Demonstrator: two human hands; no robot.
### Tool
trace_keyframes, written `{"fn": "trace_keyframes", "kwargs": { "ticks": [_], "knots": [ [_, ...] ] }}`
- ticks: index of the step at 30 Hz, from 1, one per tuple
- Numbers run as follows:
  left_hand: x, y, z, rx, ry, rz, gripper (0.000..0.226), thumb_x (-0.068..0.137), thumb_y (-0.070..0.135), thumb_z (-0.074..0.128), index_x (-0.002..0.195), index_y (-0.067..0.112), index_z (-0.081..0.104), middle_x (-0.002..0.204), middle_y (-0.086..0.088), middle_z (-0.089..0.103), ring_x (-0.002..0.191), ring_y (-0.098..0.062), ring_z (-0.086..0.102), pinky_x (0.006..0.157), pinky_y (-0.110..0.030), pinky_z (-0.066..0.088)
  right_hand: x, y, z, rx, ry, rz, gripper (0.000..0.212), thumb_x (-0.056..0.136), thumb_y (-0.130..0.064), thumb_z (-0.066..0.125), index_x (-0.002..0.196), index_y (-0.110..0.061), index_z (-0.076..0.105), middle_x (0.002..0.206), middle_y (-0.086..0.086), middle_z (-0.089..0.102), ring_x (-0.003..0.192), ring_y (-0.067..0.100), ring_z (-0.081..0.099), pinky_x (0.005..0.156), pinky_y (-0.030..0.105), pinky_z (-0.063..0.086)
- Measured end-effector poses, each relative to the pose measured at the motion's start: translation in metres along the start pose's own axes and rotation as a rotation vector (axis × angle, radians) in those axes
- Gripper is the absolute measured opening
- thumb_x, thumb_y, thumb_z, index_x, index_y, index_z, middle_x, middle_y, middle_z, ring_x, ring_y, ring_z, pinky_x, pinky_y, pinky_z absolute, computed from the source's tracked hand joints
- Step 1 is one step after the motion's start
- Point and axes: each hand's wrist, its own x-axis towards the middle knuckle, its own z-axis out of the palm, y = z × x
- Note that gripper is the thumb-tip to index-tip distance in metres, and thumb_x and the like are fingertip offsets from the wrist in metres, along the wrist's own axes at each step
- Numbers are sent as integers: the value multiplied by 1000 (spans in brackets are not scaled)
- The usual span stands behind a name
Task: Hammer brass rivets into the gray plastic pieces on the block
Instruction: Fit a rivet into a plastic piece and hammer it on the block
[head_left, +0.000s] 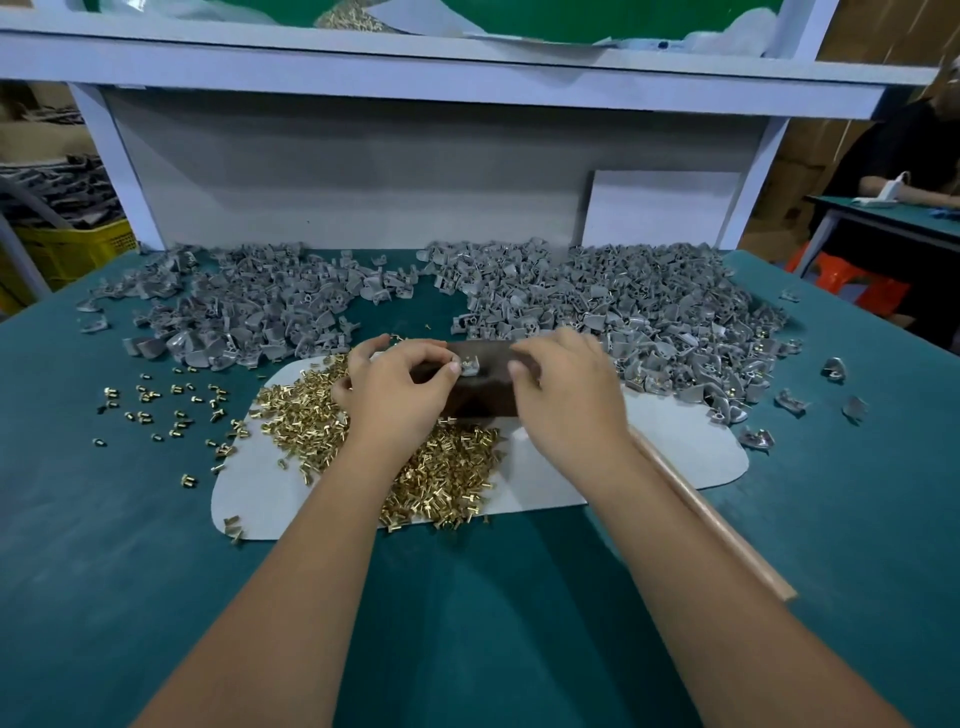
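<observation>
Gray plastic piece (469, 367) sits on the dark block (480, 384) at the tabletop's (156, 545) middle, pinched in the left hand's (397, 387) grip, likely to steady it for a rivet; the right hand (563, 387) hovers beside it, fingers curled, its hold unclear. Brass rivets (441, 467) lie heaped just near-left on a white mat (649, 457) within reach; a wooden handle (711, 514), presumably the hammer's, lies under the right wrist.

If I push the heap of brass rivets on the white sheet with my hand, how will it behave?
The rivets are loose and small, so the heap would probably spread, not move as one. Many already lie scattered on the green mat, so some may roll away. The white sheet looks smooth, so they likely slide easily.
</observation>
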Motion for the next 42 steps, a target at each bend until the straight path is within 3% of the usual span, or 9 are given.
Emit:
{"fn": "trace_keyframes", "kwargs": {
  "ticks": [5,12,20,26,33,38,42],
  "knots": [
    [1,-2,0,24,10,15,19,88,40,67,73,48,60,87,40,49,133,-9,26,101,-36,12,27,-21,23,130,-101,-37,16,93,-28,56,97,-20,69,101,-3,63,100,17,51,85,33,41],
    [4,-4,1,33,22,30,23,88,40,66,69,50,58,84,41,51,134,-7,24,103,-39,11,27,-23,32,136,-43,-6,10,92,-25,58,86,-20,64,96,-3,64,98,19,50,80,33,39],
    [3,-5,2,-2,37,18,16,89,40,65,75,48,63,84,36,57,131,-1,23,103,-37,10,27,-33,30,153,-63,60,19,91,-17,55,73,-21,51,92,0,61,95,21,49,78,34,40],
    [2,-4,2,4,33,1,10,89,38,64,82,45,68,91,29,63,133,-3,23,102,-38,11,27,-35,32,170,-34,69,17,88,-16,57,72,-20,53,88,0,62,92,22,50,77,36,42],
    [3,-1,0,30,0,34,19,89,41,66,73,47,59,89,34,56,135,-7,25,104,-40,11,18,-18,44,355,41,-13,7,89,-15,61,83,-16,64,84,-9,56,90,15,48,82,35,41],
    [3,2,-6,-108,-3,52,9,90,36,68,84,42,66,93,36,57,135,-9,27,87,-22,8,16,-16,41,474,44,-6,23,85,-20,63,107,-21,68,100,-9,64,100,14,55,89,38,47],
    [3,1,-9,-187,-28,65,14,89,32,70,85,45,65,100,32,61,136,-12,31,113,-47,21,15,-18,37,525,33,-18,20,85,-19,65,103,-23,71,97,-16,64,99,11,56,90,40,48]
  ]
}}
